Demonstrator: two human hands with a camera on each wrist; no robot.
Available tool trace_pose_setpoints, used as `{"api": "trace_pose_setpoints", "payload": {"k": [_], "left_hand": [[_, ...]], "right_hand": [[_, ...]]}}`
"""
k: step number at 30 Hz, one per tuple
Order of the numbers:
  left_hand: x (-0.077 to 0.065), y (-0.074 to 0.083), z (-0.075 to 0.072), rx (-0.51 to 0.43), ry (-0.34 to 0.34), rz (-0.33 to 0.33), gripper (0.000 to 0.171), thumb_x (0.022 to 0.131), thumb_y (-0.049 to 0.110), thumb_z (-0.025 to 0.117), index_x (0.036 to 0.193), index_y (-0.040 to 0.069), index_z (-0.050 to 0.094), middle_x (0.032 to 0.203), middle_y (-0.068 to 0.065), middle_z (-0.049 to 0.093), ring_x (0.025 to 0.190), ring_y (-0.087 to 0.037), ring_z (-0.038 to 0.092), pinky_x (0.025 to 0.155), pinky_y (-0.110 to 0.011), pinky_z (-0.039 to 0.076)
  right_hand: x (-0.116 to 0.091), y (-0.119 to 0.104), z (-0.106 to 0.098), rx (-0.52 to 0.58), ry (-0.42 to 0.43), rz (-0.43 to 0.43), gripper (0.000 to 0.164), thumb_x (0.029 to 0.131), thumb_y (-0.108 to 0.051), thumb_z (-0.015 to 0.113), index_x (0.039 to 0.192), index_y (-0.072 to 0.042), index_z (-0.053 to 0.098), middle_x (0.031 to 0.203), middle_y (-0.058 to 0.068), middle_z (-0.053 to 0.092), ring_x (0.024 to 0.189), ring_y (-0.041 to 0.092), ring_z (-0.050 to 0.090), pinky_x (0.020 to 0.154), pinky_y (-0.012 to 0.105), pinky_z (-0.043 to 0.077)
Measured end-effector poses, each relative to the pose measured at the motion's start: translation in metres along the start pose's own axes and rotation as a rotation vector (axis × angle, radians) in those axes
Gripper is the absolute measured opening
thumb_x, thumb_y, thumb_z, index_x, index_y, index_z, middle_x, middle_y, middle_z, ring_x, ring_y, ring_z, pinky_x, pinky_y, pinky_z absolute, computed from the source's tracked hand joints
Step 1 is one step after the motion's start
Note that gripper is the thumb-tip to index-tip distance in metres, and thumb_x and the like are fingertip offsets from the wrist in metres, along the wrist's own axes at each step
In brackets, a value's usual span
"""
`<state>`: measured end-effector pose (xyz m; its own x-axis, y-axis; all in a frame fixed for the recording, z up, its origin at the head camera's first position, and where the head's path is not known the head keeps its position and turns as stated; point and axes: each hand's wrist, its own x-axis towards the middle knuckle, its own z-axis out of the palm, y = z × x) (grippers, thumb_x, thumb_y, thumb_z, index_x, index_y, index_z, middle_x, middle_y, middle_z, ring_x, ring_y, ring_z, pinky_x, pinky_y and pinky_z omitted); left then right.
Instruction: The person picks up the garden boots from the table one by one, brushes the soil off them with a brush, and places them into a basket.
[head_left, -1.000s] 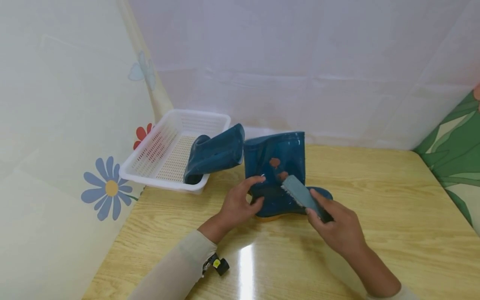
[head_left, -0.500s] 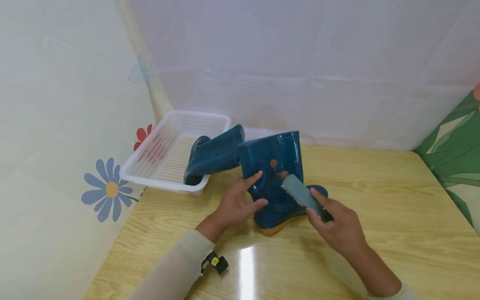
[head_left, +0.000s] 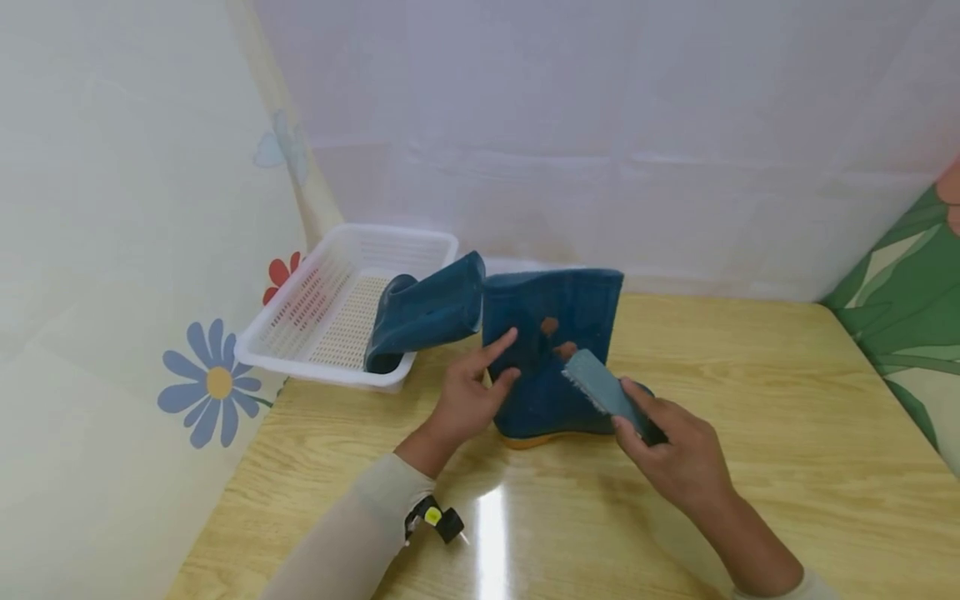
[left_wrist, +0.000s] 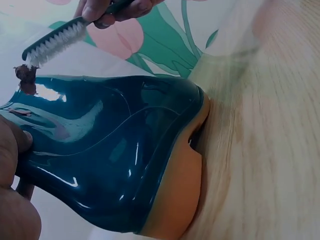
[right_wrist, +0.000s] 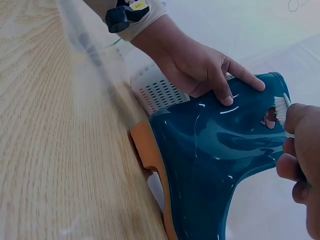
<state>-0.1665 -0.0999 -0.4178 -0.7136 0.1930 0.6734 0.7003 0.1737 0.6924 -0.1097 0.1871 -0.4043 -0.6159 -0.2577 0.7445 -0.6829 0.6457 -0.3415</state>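
A dark teal rubber boot [head_left: 543, 392] with an orange sole stands on the wooden table. Two reddish-brown smudges [head_left: 550, 325] mark its shaft. My left hand [head_left: 468, 396] holds the boot by the back of the shaft, with index finger and thumb on the near side; its other fingers are largely hidden. My right hand [head_left: 678, 454] grips a scrub brush [head_left: 600, 387] with a grey-green back and white bristles. In the left wrist view the brush [left_wrist: 55, 42] has its bristle tip right at a brown clump [left_wrist: 26, 79] on the boot's shaft.
A white perforated plastic basket [head_left: 292, 362] stands at the back left. The matching boot [head_left: 431, 308] lies in it, its shaft sticking out over the rim towards the first boot. Behind the table [head_left: 750, 400] hangs a pale sheet [head_left: 675, 167]; flower-patterned cloth flanks both sides.
The boot tilted and turned under my left hand, its heel coming nearer, then swung back more upright. My left fingers shifted along the shaft. The right hand and brush stayed nearly still.
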Motion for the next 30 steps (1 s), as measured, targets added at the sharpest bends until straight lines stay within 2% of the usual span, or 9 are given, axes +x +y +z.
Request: {"api": "trace_pose_setpoints", "payload": {"k": [1, 8, 11, 13, 16, 18, 21, 25, 30], "left_hand": [[0.0, 0.0, 0.0, -0.007, 0.013, -0.006, 0.054, 0.087, -0.015, 0.072, 0.138, -0.011, 0.055, 0.078, -0.018, 0.06, 0.05, -0.017, 0.04, 0.059, -0.031, 0.043], [-0.003, -0.004, 0.003, -0.105, 0.079, 0.023, 0.055, 0.087, -0.017, 0.072, 0.138, 0.0, 0.061, 0.113, -0.028, 0.067, 0.064, -0.021, 0.052, 0.053, -0.029, 0.042], [-0.003, -0.007, 0.004, -0.115, 0.092, 0.034, 0.059, 0.087, -0.016, 0.071, 0.139, 0.009, 0.062, 0.098, -0.025, 0.067, 0.058, -0.018, 0.047, 0.051, -0.028, 0.039], [-0.004, -0.008, 0.004, -0.133, 0.095, 0.038, 0.062, 0.087, -0.018, 0.071, 0.14, 0.013, 0.063, 0.098, -0.026, 0.067, 0.057, -0.017, 0.044, 0.051, -0.028, 0.038], [-0.004, -0.009, 0.005, -0.156, 0.102, 0.037, 0.067, 0.086, -0.019, 0.07, 0.139, 0.02, 0.063, 0.1, -0.028, 0.067, 0.055, -0.016, 0.041, 0.05, -0.028, 0.036], [-0.004, -0.009, 0.006, -0.165, 0.11, 0.038, 0.069, 0.086, -0.02, 0.07, 0.139, 0.024, 0.063, 0.112, -0.031, 0.067, 0.053, -0.015, 0.039, 0.05, -0.028, 0.036], [-0.005, -0.009, 0.007, -0.137, 0.121, 0.035, 0.066, 0.086, -0.018, 0.071, 0.137, 0.025, 0.065, 0.087, -0.024, 0.066, 0.047, -0.013, 0.03, 0.047, -0.029, 0.031], [-0.005, -0.008, 0.008, -0.091, 0.123, 0.038, 0.062, 0.086, -0.015, 0.073, 0.136, 0.021, 0.066, 0.066, -0.01, 0.05, 0.046, -0.015, 0.026, 0.047, -0.03, 0.029], [-0.006, -0.007, 0.008, -0.097, 0.119, 0.038, 0.066, 0.087, -0.016, 0.072, 0.137, 0.025, 0.065, 0.068, -0.01, 0.051, 0.047, -0.015, 0.027, 0.047, -0.031, 0.03]], "right_hand": [[0.0, 0.0, 0.0, -0.003, 0.003, -0.001, 0.062, 0.102, -0.054, 0.049, 0.125, -0.001, 0.073, 0.086, 0.019, 0.072, 0.067, 0.021, 0.064, 0.051, 0.034, 0.051], [0.008, -0.005, 0.001, -0.003, -0.002, -0.012, 0.061, 0.103, -0.052, 0.049, 0.128, 0.0, 0.071, 0.094, 0.021, 0.073, 0.072, 0.026, 0.069, 0.052, 0.041, 0.053], [0.013, -0.007, 0.003, 0.011, -0.011, -0.022, 0.061, 0.103, -0.051, 0.049, 0.13, 0.0, 0.069, 0.099, 0.022, 0.074, 0.077, 0.029, 0.071, 0.054, 0.043, 0.055], [0.016, -0.009, 0.004, 0.017, -0.019, -0.026, 0.058, 0.104, -0.048, 0.051, 0.132, 0.0, 0.068, 0.101, 0.023, 0.073, 0.078, 0.031, 0.072, 0.054, 0.044, 0.055], [0.021, -0.012, 0.007, 0.015, -0.036, -0.014, 0.047, 0.099, -0.032, 0.067, 0.133, -0.001, 0.067, 0.101, 0.024, 0.073, 0.078, 0.031, 0.071, 0.054, 0.044, 0.056], [0.024, -0.014, 0.009, 0.003, -0.046, 0.0, 0.047, 0.091, -0.019, 0.076, 0.133, -0.001, 0.068, 0.099, 0.023, 0.073, 0.075, 0.03, 0.07, 0.054, 0.043, 0.055], [0.027, -0.016, 0.011, -0.018, -0.05, 0.028, 0.055, 0.079, -0.006, 0.083, 0.132, 0.0, 0.068, 0.096, 0.022, 0.073, 0.072, 0.028, 0.069, 0.053, 0.041, 0.054], [0.03, -0.019, 0.014, -0.045, -0.05, 0.053, 0.055, 0.078, -0.005, 0.084, 0.131, 0.0, 0.069, 0.094, 0.022, 0.073, 0.071, 0.027, 0.067, 0.053, 0.04, 0.054], [0.03, -0.021, 0.014, -0.07, -0.092, 0.103, 0.053, 0.082, -0.007, 0.084, 0.132, -0.002, 0.069, 0.092, 0.019, 0.073, 0.068, 0.023, 0.064, 0.053, 0.036, 0.051]]}}
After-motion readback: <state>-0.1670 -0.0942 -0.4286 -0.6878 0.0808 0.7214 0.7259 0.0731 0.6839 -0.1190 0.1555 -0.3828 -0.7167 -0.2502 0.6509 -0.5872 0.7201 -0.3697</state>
